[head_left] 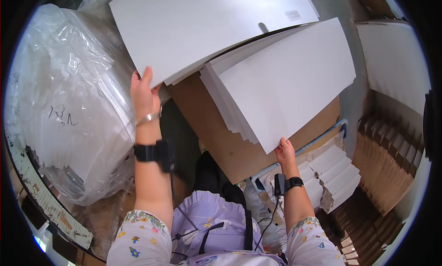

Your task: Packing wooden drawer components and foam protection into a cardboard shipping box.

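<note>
My left hand [146,92] is closed on the near left corner of a large white flat panel [198,26], thumb on top and fingers underneath. This panel has a small oval slot and a printed label near its right end. My right hand [285,152] pinches the near corner of a white sheet [290,77], which looks like thin card. Under that sheet lies a fanned stack of white sheets [221,98], their edges stepped. The stack rests on a brown board [212,141], and the panel overlaps its far side.
At left stands a bulky clear plastic bag [69,105] of white sheets. A blue metal rail [322,136] runs along the brown board's right side. Beyond it are piled white pieces [336,174] and rows of brown cardboard [386,160]. A white panel [393,59] stands at far right.
</note>
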`<state>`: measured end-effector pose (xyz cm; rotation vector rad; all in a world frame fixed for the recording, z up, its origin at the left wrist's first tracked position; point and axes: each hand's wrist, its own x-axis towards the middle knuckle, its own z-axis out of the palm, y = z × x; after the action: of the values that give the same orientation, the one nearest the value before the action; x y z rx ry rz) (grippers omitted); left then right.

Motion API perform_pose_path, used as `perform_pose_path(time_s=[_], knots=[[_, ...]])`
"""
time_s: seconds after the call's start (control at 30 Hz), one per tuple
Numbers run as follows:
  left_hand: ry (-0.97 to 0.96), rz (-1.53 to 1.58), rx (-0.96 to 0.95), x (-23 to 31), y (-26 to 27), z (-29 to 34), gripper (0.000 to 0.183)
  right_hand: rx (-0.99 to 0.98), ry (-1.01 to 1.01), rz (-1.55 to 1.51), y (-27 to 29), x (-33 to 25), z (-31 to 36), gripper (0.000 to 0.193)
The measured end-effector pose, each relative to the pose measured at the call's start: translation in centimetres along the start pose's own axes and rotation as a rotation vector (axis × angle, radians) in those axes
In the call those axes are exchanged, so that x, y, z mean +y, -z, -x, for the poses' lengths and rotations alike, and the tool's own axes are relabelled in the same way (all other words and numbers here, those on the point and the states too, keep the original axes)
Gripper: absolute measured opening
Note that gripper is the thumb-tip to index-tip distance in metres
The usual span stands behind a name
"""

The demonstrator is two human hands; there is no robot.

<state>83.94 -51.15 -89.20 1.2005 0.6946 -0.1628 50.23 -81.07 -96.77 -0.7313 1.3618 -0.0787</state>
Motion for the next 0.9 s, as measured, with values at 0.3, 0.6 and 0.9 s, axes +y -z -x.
perform_pose_path(time_s=[0.3, 0.6, 0.9], knots=[[0.140, 0.022, -0.584, -7.7, 5.6, 15.2, 0.041, -0.128, -0.085, 0.027, -0.4, 4.0, 3.5, 0.010], [0.360, 0.082, -0.488, -19.4, 10.1, 28.1, 0.032, -0.290, -0.149, -0.029, 3.6, 8.4, 9.3, 0.029], [0.160, -0.700, -0.305, -23.5, 11.0, 34.6, 0.031, -0.490, -0.292, -0.072, 9.2, 7.6, 10.5, 0.022]])
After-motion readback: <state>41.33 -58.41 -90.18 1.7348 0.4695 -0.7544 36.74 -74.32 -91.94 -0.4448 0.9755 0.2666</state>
